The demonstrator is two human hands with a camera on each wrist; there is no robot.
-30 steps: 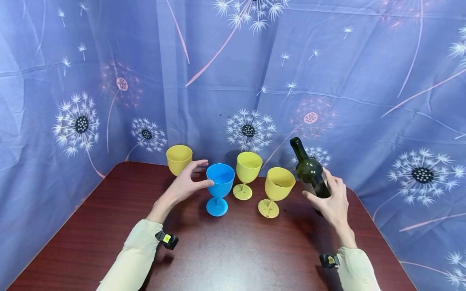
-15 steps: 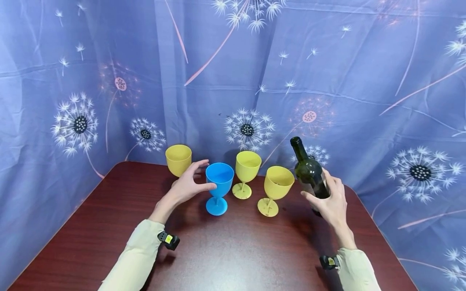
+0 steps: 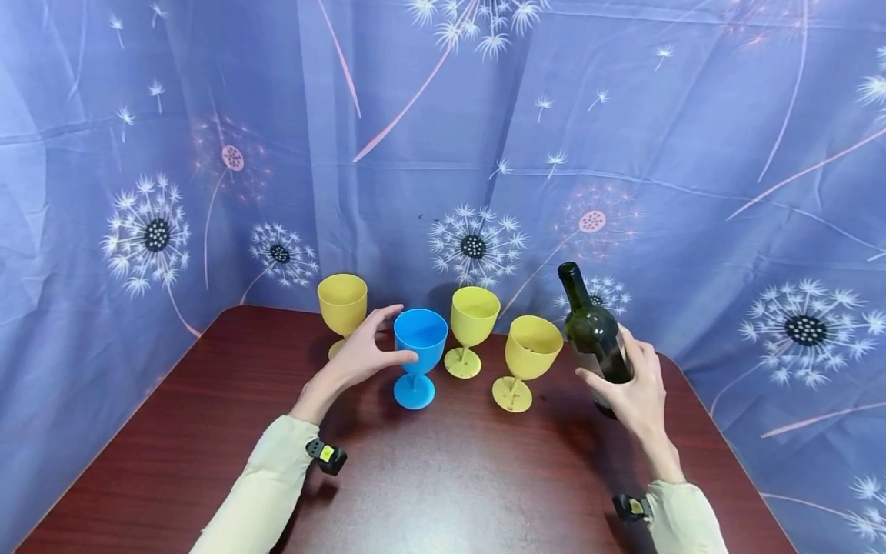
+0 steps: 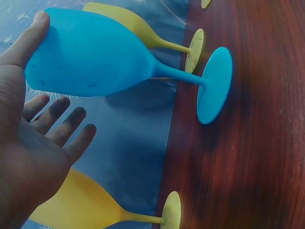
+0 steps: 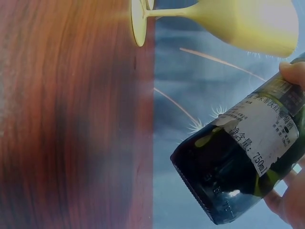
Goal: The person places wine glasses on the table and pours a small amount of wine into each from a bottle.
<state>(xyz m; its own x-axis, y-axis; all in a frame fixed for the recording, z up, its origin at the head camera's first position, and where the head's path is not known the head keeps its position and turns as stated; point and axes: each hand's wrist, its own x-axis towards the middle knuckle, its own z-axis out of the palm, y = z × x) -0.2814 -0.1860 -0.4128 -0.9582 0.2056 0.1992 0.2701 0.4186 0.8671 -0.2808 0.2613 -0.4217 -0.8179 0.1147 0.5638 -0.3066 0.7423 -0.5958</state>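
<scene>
The right grip (image 3: 637,382) is wrapped round the green bottle (image 3: 593,329), right of centre in the head frame, its long axis leaning neck-first to upper left. The left grip (image 3: 356,354), spread wide, has its thumb across the upright blue goblet (image 3: 422,338) near centre.

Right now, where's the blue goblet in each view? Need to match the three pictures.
Head: blue goblet just left of centre, below mid-height, by the left hand.
Left wrist: blue goblet in the upper left, shown sideways, foot pointing right.
Right wrist: not in it.
Shared landmark: dark red table, along the bottom in head, on the right side in left wrist, on the left side in right wrist.
</scene>
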